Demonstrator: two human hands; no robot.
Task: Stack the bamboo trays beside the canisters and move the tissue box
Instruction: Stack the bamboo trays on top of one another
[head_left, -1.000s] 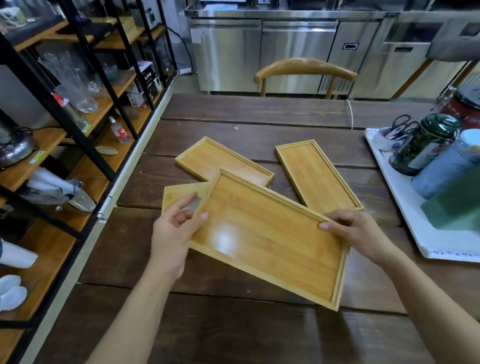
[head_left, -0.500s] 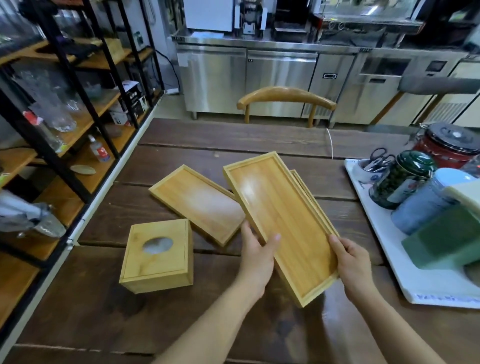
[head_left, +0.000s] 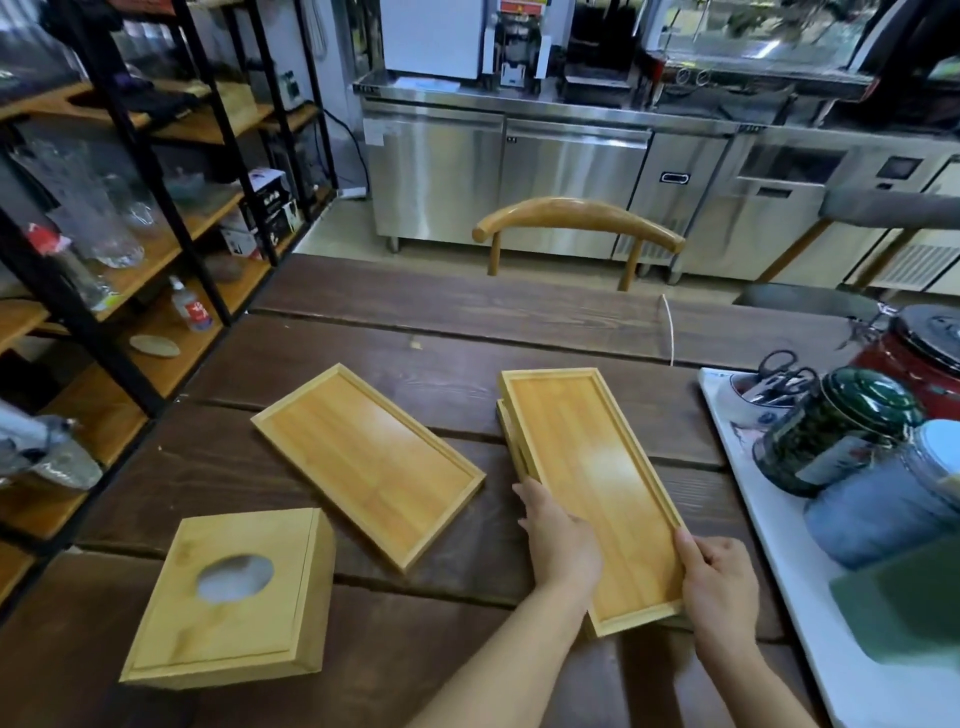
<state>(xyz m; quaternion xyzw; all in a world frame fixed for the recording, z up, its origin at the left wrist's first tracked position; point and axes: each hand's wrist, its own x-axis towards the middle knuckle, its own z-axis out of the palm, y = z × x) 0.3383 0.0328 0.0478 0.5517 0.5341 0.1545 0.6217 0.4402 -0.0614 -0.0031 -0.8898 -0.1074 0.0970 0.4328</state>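
Both grips, left hand (head_left: 558, 538) and right hand (head_left: 719, 587), pinch the top bamboo tray (head_left: 592, 488) between them.

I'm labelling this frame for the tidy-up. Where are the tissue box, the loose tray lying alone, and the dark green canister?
tissue box (head_left: 228, 597): head view, on its top panel beside the oval opening.
loose tray (head_left: 369, 462): head view, middle of its floor.
green canister (head_left: 831, 436): head view, on its patterned side.
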